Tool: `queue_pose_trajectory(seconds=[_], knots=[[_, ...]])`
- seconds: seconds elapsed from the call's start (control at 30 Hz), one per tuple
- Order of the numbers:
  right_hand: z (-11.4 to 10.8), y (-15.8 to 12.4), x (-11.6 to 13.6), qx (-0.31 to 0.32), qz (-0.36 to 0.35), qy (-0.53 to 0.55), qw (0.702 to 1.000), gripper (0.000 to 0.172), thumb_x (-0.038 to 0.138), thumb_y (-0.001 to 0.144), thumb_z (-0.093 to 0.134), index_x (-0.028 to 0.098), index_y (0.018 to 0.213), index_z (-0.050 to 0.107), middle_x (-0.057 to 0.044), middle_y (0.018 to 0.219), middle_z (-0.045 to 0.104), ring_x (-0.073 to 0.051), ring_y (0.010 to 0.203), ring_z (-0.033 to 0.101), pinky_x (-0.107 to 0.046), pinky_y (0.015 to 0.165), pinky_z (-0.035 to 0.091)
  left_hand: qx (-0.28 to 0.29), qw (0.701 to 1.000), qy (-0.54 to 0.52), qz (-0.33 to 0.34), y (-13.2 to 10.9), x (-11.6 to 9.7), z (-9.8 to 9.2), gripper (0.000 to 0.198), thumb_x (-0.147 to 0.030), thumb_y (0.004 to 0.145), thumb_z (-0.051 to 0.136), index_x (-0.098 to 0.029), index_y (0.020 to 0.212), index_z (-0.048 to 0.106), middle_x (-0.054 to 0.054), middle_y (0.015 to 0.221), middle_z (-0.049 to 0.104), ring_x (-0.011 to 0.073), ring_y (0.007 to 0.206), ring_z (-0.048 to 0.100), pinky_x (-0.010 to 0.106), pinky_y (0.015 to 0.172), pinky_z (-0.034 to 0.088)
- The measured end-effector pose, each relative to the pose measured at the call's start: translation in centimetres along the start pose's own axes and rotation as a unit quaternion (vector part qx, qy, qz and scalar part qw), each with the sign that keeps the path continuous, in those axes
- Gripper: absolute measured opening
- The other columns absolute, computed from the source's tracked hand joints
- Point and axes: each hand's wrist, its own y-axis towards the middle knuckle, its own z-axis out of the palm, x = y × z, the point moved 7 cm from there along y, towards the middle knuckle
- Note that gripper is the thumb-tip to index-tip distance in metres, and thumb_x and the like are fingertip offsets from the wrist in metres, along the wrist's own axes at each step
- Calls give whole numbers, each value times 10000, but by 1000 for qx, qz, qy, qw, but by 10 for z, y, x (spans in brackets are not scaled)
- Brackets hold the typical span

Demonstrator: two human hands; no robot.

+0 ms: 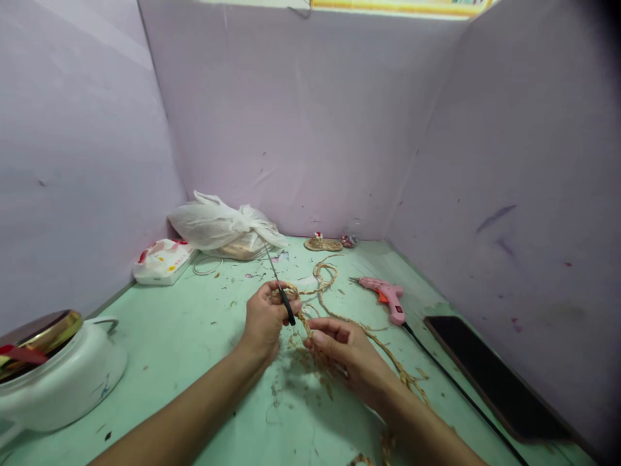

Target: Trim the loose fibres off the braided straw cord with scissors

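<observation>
In the head view a light brown braided straw cord [304, 321] runs between my two hands. My left hand [264, 318] is closed on the cord and also holds a slim tool with a black handle [286, 305] and a long, thin metal end pointing up and away; its exact kind is unclear. To the right and slightly nearer, my right hand [347, 349] pinches the cord between thumb and fingers. More of the cord lies in loops behind the hands and runs down past the right wrist. Straw scraps are scattered beneath the hands.
A pink glue gun [387, 298] lies to the right, its black cable passing a dark flat tablet-like object [495, 378]. At the back stand a white plastic bag [218, 226], a tissue pack [163, 262] and a small woven piece [323, 244]. A white pot [72, 388] sits left.
</observation>
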Motion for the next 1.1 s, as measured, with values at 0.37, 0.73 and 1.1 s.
queue_pose_trajectory(seconds=[0.37, 0.73, 1.1], knots=[[-19, 5, -1, -66, 13, 59, 996, 200, 176, 535, 682, 133, 697, 573, 45, 509, 521, -55, 419, 455, -193, 451, 389, 63, 953, 294, -36, 23, -23, -15, 336, -219, 500, 659, -180, 807, 526, 17, 499, 580, 164, 439, 542, 201, 372, 292], [-19, 1, 14, -85, -24, 93, 992, 210, 211, 573, 640, 172, 747, 530, 69, 503, 473, -91, 443, 505, -237, 462, 450, -7, 695, 716, 68, 52, -50, -66, 99, -130, 468, 551, -186, 434, 477, 134, 624, 594, 348, 831, 552, 376, 665, 375], [-23, -2, 23, -125, -29, 87, 988, 167, 160, 541, 561, 161, 704, 525, 81, 479, 406, -35, 378, 339, -140, 301, 160, -18, 645, 756, 111, 44, -52, -45, 282, -250, 607, 542, -168, 854, 651, 185, 832, 649, 348, 849, 569, 393, 697, 378]])
